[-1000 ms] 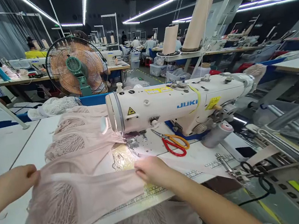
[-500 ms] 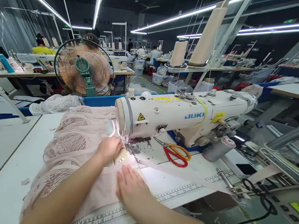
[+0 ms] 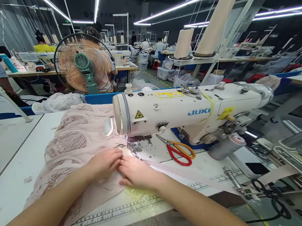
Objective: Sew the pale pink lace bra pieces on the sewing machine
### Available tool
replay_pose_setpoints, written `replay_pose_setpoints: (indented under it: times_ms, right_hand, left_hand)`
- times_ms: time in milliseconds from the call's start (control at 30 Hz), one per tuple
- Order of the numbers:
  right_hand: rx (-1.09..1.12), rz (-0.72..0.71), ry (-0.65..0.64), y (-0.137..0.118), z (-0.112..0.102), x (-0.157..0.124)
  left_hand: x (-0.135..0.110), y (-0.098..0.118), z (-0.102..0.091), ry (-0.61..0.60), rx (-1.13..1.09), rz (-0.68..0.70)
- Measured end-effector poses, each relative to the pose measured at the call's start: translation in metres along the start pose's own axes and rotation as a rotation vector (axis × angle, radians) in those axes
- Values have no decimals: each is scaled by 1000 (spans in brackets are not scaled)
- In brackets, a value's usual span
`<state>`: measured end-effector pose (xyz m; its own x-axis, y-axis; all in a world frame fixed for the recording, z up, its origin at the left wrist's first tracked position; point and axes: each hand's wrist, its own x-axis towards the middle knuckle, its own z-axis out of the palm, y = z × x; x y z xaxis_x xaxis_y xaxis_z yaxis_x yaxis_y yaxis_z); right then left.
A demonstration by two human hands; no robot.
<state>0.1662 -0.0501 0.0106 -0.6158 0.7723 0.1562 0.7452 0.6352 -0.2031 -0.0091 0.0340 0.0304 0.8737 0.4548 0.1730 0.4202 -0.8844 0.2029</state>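
While both hands meet just in front of the sewing machine's (image 3: 162,109) needle end, the pale pink fabric (image 3: 91,132) lies on the white table (image 3: 34,156), spread in lacy folds to the machine's left and running under the fingers. The left hand (image 3: 105,162) rests on it, palm down, fingers reaching toward the needle. The right hand (image 3: 137,170) lies close against it, its fingertips meeting the left's beside the lit stitching area. Since the fingertips overlap and blur there, I cannot tell whether either hand pinches the cloth or only presses it flat.

Scissors (image 3: 180,153) with one red and one orange handle lie right of the hands, below the machine's arm. A narrow pink strip (image 3: 190,178) slants across the table to a metal guide (image 3: 232,180). Along the front edge runs a printed ruler (image 3: 106,214). Behind the table stands a fan (image 3: 82,61); two thread cones (image 3: 184,44) stand to its right.
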Motion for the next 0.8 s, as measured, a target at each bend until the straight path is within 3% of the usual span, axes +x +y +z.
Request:
replay_pose_setpoints:
  times_ms: [133,367,800]
  right_hand:
    - [37,35,58,-6,6,-20]
    - [51,74,184,-12,17,-63]
    - [79,103,200,-11,17,-66]
  left_hand:
    - [-13,8,15,-13,-47,-73]
    - [-2,9,25,23,-21,-83]
    - [6,7,20,-13,22,-58]
